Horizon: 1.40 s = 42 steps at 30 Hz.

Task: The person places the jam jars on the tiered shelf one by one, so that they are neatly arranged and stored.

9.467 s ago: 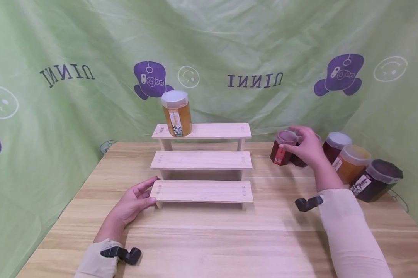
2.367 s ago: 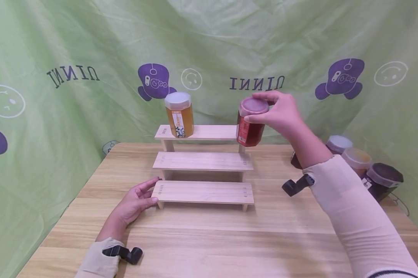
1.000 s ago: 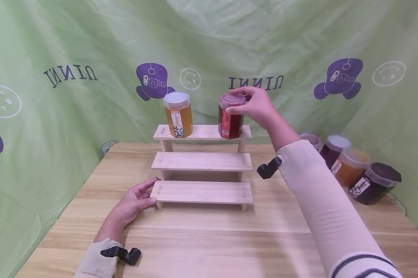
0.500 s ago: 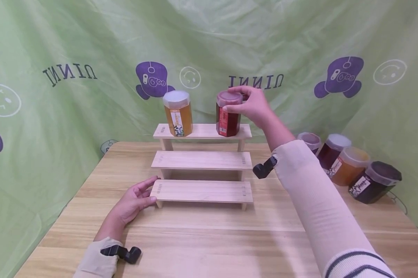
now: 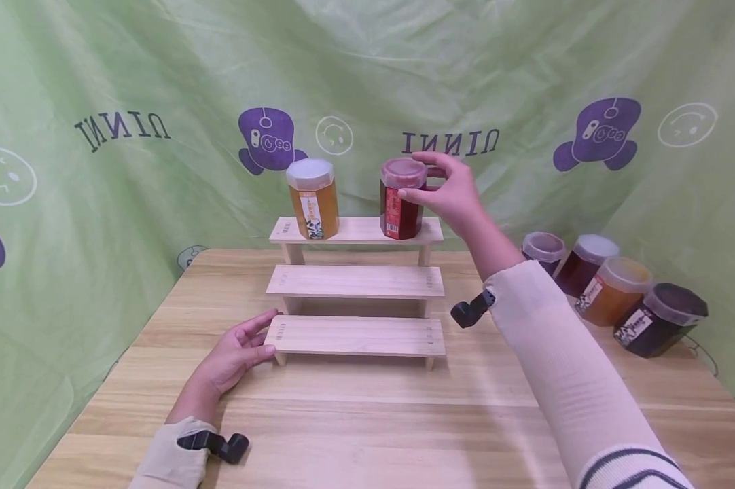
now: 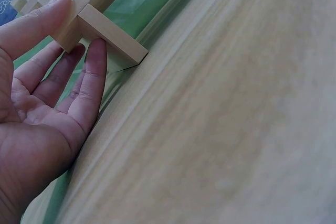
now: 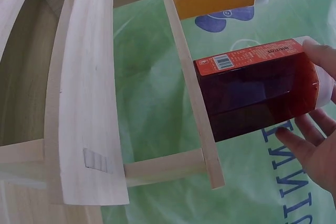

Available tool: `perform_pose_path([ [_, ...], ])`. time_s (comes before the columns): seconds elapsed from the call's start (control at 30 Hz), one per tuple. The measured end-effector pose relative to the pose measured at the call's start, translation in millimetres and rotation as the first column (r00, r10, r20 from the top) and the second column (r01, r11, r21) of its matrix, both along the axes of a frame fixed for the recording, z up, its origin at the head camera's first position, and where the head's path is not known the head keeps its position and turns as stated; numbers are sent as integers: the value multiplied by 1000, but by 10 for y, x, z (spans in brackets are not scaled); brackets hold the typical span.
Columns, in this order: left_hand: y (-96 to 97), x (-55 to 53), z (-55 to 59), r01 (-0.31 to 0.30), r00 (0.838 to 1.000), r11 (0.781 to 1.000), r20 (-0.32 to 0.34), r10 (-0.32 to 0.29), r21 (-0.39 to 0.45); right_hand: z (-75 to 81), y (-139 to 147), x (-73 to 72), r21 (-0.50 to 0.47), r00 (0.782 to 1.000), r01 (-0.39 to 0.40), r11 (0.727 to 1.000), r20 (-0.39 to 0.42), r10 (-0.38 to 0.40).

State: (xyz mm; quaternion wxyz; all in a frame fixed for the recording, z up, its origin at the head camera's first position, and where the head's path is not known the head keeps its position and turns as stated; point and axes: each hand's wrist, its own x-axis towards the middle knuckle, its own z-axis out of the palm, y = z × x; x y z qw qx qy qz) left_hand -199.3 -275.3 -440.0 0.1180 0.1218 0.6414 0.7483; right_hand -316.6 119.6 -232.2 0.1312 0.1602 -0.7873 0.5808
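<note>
A three-step wooden display stand [image 5: 354, 282] sits on the table. At the left end of its lowest step, my left hand [image 5: 236, 356] grips the board, thumb at the front corner and fingers toward the back. In the left wrist view its fingertips [image 6: 95, 51] lie by the step's leg. A dark red jar with a pink lid [image 5: 402, 210] stands upright at the right of the top step. My right hand [image 5: 453, 193] is loosely around the jar's lid, fingers spread; the right wrist view shows lower fingers [image 7: 296, 142] off its side. An amber jar [image 5: 314, 204] stands at the top left.
At the right of the wooden table [image 5: 367, 435] several more jars stand in a slanting row: a dark one [image 5: 543, 250], a dark red one [image 5: 587, 261], an amber one [image 5: 615, 292] and a black-lidded one [image 5: 657, 322]. A green printed cloth [image 5: 367, 81] hangs behind.
The red jar has come from the table's right side onto the top step. Over the last half second my right hand loosened and shifted slightly right; the jar stayed. The left hand kept its place.
</note>
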Motion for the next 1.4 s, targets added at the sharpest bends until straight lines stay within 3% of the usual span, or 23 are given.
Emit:
perform_pose_path([
  [0.1,0,1,5,-2,1000,1000,3,2,1,-32,18,30,-43,999,0,999,-36,-2],
  [0.77,15,10,18,-7,1000,1000,8,7,-9,-221,231,316,-60,991,-38,998,-134,29],
  [1.1,8,3,8,-9,1000,1000,1,9,-12,-317,320,445,-30,980,-56,998,-195,49],
  [1.4,2,1,-2,-2,1000,1000,-11,2,-19,-399,456,542,36,979,-73,997,-187,79],
])
